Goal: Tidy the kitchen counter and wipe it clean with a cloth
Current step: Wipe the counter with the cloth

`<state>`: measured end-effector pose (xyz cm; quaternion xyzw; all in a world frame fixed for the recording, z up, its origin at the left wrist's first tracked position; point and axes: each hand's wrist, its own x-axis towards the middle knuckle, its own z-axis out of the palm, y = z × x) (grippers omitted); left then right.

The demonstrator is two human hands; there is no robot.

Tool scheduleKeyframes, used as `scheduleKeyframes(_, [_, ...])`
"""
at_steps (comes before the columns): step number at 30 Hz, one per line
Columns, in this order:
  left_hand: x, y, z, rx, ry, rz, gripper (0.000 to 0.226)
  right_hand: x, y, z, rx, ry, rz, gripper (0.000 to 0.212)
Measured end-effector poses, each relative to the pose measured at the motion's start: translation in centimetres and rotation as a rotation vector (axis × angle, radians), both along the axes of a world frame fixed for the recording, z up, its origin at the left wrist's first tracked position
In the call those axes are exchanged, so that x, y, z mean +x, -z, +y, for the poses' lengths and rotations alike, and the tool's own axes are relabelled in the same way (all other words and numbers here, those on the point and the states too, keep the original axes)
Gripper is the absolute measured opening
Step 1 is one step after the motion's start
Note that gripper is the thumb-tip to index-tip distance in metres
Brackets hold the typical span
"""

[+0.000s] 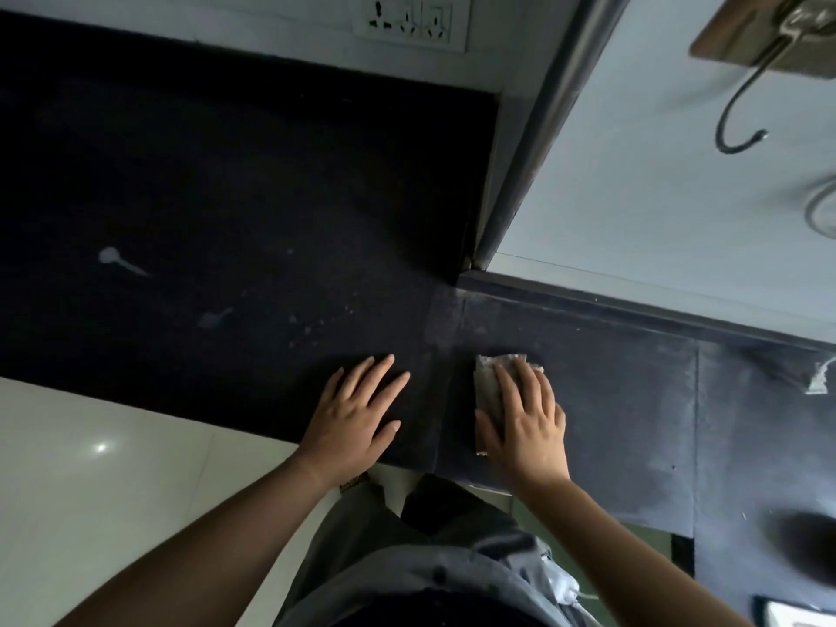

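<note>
A dark kitchen counter (226,196) runs across the view and turns along the right wall. My right hand (527,423) lies flat on a grey folded cloth (488,382), pressing it onto the counter near the front edge, at the corner seam. The cloth shows beyond my fingertips and beside my thumb. My left hand (357,409) rests palm down on the counter just left of it, fingers spread, holding nothing. Pale smears (113,257) and small specks (312,325) mark the dark surface to the left.
A white wall socket panel (409,20) sits above the counter's back edge. A metal hook (742,110) hangs on the white wall at the right. White scuffs (816,377) mark the right counter stretch. Pale floor tiles (90,491) lie at lower left.
</note>
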<state>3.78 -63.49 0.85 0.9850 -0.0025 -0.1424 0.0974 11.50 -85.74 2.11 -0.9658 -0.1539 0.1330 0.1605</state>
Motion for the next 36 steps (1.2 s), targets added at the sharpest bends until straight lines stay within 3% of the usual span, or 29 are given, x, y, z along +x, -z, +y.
scheduleKeyframes(9, [0.2, -0.7, -0.4, -0.004, -0.027, 0.043, 0.058, 0.9, 0.1, 1.7, -0.060, -0.056, -0.055, 0.056])
scheduleKeyframes(19, [0.8, -1.9, 2.3, -0.328, -0.171, -0.048, 0.057, 0.4, -1.9, 5.5, 0.142, -0.018, -0.022, 0.045])
scheduleKeyframes(24, [-0.1, -2.6, 8.8, -0.411, -0.238, -0.090, 0.044, -0.7, -2.6, 12.7, 0.178, 0.010, -0.034, 0.043])
scheduleKeyframes(27, [-1.6, -2.9, 14.6, -0.414, -0.252, -0.088, 0.048, -0.7, -2.6, 17.5, 0.173, 0.113, -0.025, 0.043])
scheduleKeyframes(30, [-2.9, -3.2, 20.4, -0.370, -0.253, -0.106, 0.056, 0.2, -2.1, 21.5, 0.158, 0.218, -0.042, 0.043])
scheduleKeyframes(36, [-4.0, -1.8, 29.1, -0.234, -0.196, -0.105, 0.043, -0.4, 0.0, 28.8, 0.025, 0.322, -0.088, 0.041])
